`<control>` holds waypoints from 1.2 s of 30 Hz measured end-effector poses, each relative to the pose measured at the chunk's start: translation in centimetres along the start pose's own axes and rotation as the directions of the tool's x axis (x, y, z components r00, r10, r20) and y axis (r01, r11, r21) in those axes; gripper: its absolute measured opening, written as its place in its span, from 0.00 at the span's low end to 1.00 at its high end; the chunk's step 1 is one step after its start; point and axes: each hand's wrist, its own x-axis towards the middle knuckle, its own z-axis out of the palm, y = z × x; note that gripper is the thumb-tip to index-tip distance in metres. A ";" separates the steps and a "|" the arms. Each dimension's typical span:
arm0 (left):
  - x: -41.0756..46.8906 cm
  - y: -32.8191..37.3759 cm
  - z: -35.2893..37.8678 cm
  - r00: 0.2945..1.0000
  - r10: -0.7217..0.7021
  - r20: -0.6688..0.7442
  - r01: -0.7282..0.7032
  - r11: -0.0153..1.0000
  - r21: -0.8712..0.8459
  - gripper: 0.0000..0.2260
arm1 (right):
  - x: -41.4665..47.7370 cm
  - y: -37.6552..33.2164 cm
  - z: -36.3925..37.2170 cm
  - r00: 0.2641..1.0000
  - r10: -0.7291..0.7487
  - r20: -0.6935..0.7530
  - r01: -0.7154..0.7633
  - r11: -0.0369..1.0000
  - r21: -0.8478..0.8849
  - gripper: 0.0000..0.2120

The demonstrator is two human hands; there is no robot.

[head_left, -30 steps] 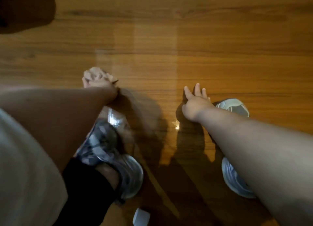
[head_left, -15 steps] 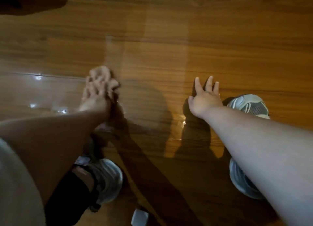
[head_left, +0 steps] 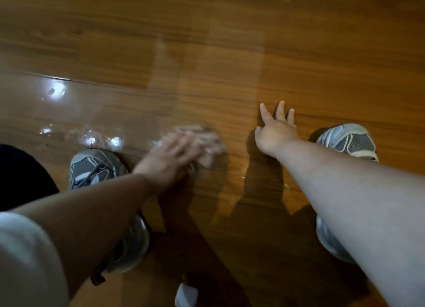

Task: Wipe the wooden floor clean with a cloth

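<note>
Item, near edge: small white object [head_left: 186, 295], unidentified.
Item, mid-floor: my left hand [head_left: 170, 155] pressing the cloth [head_left: 208, 143] onto the wooden floor [head_left: 230, 54]; fingers blurred, curl untellable.
Item, beside it: my right hand [head_left: 273, 132], fingers spread flat, bracing.
Item, farther left: wet sheen [head_left: 92, 136]. I'd keep pressure even and overlap passes toward it.

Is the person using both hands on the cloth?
No, only the left hand rests on the cloth; the right hand lies spread on the bare wooden floor, apart from it.
</note>
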 end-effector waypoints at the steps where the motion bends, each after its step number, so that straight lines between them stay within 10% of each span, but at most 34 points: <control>1: -0.8 -2.3 0.2 0.979 -0.204 -0.028 0.201 0.976 -0.088 0.28 | -0.1 0.3 0.1 1.000 -0.018 -0.001 0.018 1.000 -0.006 0.29; 4: -0.5 -5.7 -0.3 0.696 -0.714 0.077 0.702 0.653 -0.283 0.27 | -0.4 1.2 0.7 0.998 -0.057 -0.032 0.056 0.998 -0.015 0.30; 7: 2.2 -2.8 -1.3 0.471 -0.856 0.211 0.841 0.364 -0.400 0.28 | -0.8 0.7 1.6 0.996 -0.032 -0.083 0.031 0.999 -0.007 0.30; 10: 2.7 3.1 -0.5 0.756 -0.655 -0.016 0.611 0.714 -0.341 0.29 | -1.0 -0.2 2.0 0.997 -0.017 -0.082 0.019 1.000 0.019 0.31; 13: 1.9 7.5 -0.4 0.994 -0.083 -0.076 0.073 0.989 -0.127 0.28 | -1.0 -0.8 1.4 0.997 -0.081 -0.005 0.081 0.996 0.038 0.33; 16: 2.5 5.1 -1.2 0.995 0.102 -0.011 -0.102 0.984 -0.148 0.26 | -1.0 -1.0 0.3 0.993 -0.100 0.056 0.100 0.995 0.016 0.32; 20: 1.9 -2.8 -1.6 0.952 -0.306 -0.024 0.285 0.908 -0.307 0.26 | -0.8 -1.2 -0.6 0.991 -0.125 0.039 0.128 0.989 -0.076 0.33; 25: 4.4 -6.9 -2.9 0.482 -0.850 0.212 0.795 0.322 -0.515 0.28 | 0.1 -0.7 0.1 0.978 -0.205 -0.031 0.196 0.963 -0.184 0.33; 27: 6.2 -4.2 -3.6 0.550 -0.813 0.192 0.760 0.392 -0.518 0.28 | 0.8 -0.8 0.6 0.973 -0.227 -0.053 0.213 0.958 -0.192 0.30; 31: 8.7 1.4 -4.2 0.924 -0.362 -0.125 0.310 0.898 -0.311 0.28 | 2.3 -1.6 0.4 0.961 -0.260 -0.093 0.235 0.947 -0.218 0.28; 34: 9.7 -2.8 -5.3 0.984 -0.125 -0.127 0.095 0.971 -0.219 0.27 | 4.0 -2.4 -1.1 0.963 -0.245 -0.113 0.211 0.946 -0.247 0.27; 36: 9.7 -6.9 -5.9 0.957 -0.256 -0.136 0.220 0.947 -0.235 0.28 | 5.1 -2.7 -2.0 0.964 -0.240 -0.119 0.205 0.947 -0.250 0.26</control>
